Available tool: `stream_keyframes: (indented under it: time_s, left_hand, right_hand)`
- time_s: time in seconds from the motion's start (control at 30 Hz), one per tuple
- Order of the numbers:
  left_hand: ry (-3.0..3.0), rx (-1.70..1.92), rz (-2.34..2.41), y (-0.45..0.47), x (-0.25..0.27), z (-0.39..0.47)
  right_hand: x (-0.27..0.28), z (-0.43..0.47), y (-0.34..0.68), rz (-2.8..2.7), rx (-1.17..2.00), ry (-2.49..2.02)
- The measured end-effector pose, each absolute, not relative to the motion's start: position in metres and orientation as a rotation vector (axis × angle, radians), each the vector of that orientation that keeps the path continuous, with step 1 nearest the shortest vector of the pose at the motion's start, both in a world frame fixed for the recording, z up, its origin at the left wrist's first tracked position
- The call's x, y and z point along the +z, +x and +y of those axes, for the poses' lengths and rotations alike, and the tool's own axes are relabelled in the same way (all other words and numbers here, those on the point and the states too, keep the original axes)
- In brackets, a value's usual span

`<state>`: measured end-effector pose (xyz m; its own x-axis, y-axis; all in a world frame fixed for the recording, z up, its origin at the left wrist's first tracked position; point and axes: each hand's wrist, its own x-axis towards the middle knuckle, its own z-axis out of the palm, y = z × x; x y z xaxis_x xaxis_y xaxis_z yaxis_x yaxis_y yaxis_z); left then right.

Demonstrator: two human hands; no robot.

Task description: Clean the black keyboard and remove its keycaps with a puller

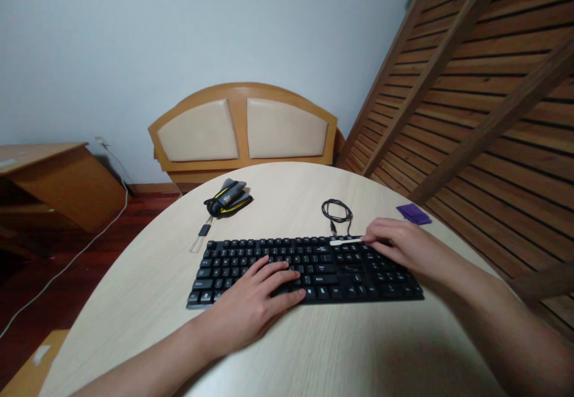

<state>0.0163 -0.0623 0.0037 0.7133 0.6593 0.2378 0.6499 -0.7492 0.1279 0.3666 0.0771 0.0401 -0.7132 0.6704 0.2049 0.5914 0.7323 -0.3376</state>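
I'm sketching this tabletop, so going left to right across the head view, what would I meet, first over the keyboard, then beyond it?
Over the keyboard: left hand, white stick, right hand. Beyond it: grey-and-yellow bundle, coiled black cable, purple folded piece.

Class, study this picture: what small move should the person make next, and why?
Probably slide the white stick gently along the far edge of the keyboard: the right hand pinches the stick with its tip there, while the left hand lies across the keys, perhaps steadying them.
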Motion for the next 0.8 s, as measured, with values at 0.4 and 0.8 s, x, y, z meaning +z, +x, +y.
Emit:
stream_keyframes:
  time_s: [0.4,0.8]
  left_hand:
    - [2.86,0.393,1.111,0.016,0.004,-0.062]
    - [2.869,0.374,1.112,0.016,0.004,-0.063]
  right_hand:
    - [0.042,0.081,0.374,-2.592,0.361,-1.113]
    - [0.046,0.08,0.385,-2.601,0.122,-1.235]
